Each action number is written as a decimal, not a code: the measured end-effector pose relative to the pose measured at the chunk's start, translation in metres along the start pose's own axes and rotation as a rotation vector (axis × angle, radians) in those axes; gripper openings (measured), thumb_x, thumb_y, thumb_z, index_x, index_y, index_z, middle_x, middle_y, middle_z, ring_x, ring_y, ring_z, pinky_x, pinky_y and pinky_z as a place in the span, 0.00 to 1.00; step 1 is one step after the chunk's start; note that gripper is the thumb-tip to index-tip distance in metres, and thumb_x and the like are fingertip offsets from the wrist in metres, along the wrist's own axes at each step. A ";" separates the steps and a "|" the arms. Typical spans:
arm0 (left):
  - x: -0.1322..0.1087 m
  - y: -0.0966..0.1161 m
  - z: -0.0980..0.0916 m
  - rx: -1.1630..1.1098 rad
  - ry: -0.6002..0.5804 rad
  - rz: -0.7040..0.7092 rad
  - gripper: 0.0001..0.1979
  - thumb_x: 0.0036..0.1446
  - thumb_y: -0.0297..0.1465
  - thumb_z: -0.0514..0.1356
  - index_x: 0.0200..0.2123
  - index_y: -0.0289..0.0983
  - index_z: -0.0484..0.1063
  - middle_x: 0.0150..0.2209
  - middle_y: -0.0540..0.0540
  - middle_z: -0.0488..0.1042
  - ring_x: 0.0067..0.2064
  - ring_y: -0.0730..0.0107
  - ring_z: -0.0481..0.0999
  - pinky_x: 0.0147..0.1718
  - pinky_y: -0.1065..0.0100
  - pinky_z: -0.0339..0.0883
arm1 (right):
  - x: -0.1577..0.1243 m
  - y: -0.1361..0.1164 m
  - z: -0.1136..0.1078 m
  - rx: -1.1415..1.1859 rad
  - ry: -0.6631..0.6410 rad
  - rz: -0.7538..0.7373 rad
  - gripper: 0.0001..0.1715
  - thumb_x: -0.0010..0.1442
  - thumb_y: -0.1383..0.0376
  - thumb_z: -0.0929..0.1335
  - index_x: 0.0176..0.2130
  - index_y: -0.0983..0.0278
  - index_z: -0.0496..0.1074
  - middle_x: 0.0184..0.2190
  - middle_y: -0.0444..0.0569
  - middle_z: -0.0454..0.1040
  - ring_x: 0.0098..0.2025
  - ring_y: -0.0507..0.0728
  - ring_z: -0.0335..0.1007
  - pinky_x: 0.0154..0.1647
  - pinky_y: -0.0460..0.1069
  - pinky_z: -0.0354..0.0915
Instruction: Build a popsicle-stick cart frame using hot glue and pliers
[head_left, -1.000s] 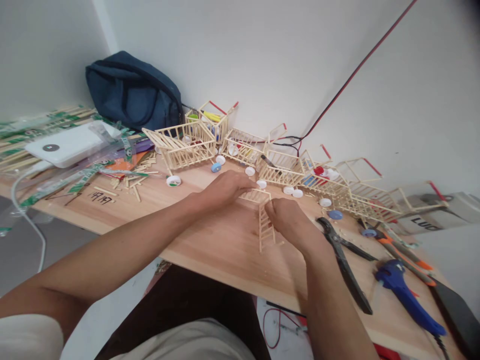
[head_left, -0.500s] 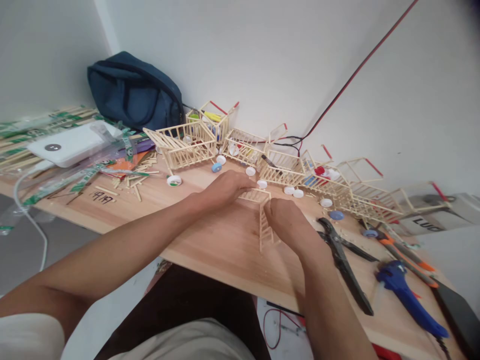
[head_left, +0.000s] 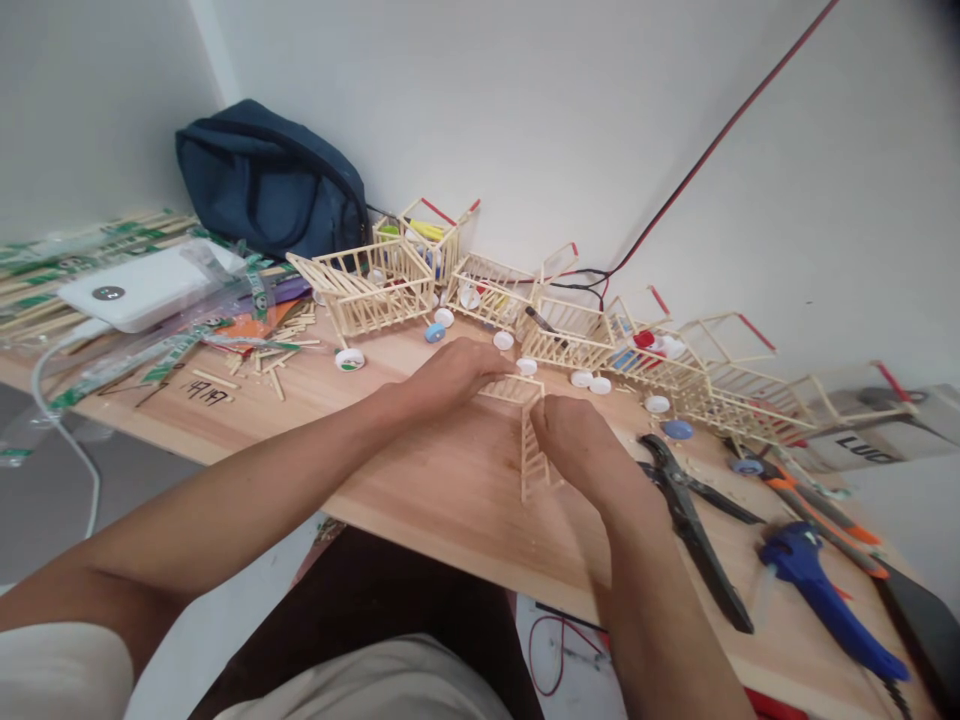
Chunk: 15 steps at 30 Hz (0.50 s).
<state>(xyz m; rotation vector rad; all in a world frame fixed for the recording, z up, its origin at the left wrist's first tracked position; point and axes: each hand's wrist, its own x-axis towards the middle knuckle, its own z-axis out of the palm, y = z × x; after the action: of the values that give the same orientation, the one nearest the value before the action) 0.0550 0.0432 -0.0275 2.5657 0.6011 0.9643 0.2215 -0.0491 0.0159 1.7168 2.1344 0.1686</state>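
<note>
On the wooden table stands a small frame of thin wooden sticks, two slatted panels meeting at a corner. My left hand is closed on the far panel, its fingertips along the top edge. With its fingers closed, my right hand grips the near panel close to the corner. Part of the frame is hidden behind the right hand. Just beyond the corner, a white bottle-cap wheel belongs to a finished miniature stick cart in the row behind.
More miniature carts, one at the left, line the wall. To the right lie black cutters, a blue glue gun and orange-handled pliers. Left are a white power bank, stick offcuts and a blue bag.
Both hands keep their hold on the stick frame in nearly the same place. The view has shifted very slightly.
</note>
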 end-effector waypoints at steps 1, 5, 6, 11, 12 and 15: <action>0.000 0.000 0.000 0.005 0.000 0.001 0.14 0.63 0.30 0.53 0.43 0.34 0.78 0.35 0.43 0.79 0.35 0.70 0.76 0.34 0.71 0.63 | -0.001 0.000 -0.001 -0.001 0.007 -0.005 0.17 0.61 0.77 0.57 0.38 0.73 0.74 0.35 0.62 0.77 0.37 0.61 0.75 0.35 0.50 0.64; 0.001 0.001 0.000 0.012 -0.002 0.022 0.15 0.64 0.31 0.52 0.42 0.35 0.78 0.34 0.43 0.79 0.35 0.69 0.76 0.34 0.71 0.62 | -0.004 0.001 -0.004 0.006 0.023 -0.013 0.18 0.62 0.76 0.57 0.38 0.72 0.74 0.35 0.61 0.77 0.36 0.60 0.75 0.34 0.49 0.62; 0.001 0.001 -0.001 0.017 -0.004 0.025 0.15 0.64 0.31 0.52 0.42 0.35 0.79 0.34 0.43 0.79 0.35 0.69 0.76 0.34 0.71 0.62 | -0.004 0.002 -0.004 0.022 0.022 -0.002 0.18 0.63 0.76 0.57 0.38 0.72 0.74 0.35 0.61 0.78 0.36 0.60 0.75 0.33 0.49 0.61; 0.000 0.001 -0.001 0.039 -0.006 0.023 0.16 0.65 0.33 0.51 0.41 0.37 0.79 0.34 0.44 0.80 0.35 0.69 0.76 0.34 0.71 0.61 | -0.006 0.003 -0.007 0.279 0.046 0.129 0.26 0.68 0.68 0.53 0.32 0.68 0.75 0.30 0.57 0.78 0.33 0.58 0.73 0.33 0.49 0.60; 0.000 0.001 -0.001 0.043 -0.007 0.025 0.16 0.65 0.33 0.51 0.41 0.37 0.78 0.34 0.44 0.79 0.35 0.70 0.76 0.34 0.71 0.61 | -0.007 0.003 -0.008 0.337 0.054 0.159 0.29 0.69 0.65 0.52 0.30 0.68 0.75 0.28 0.57 0.77 0.32 0.58 0.73 0.33 0.49 0.60; -0.001 0.002 -0.001 0.073 -0.015 0.026 0.15 0.65 0.33 0.51 0.41 0.38 0.78 0.34 0.45 0.79 0.35 0.70 0.76 0.34 0.70 0.61 | -0.013 0.006 -0.012 0.464 0.092 0.233 0.35 0.69 0.56 0.51 0.26 0.66 0.74 0.25 0.57 0.77 0.31 0.58 0.73 0.34 0.50 0.60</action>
<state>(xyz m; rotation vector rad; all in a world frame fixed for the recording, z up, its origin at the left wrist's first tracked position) 0.0538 0.0411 -0.0268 2.6484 0.6108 0.9469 0.2250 -0.0581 0.0320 2.2579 2.1507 -0.2058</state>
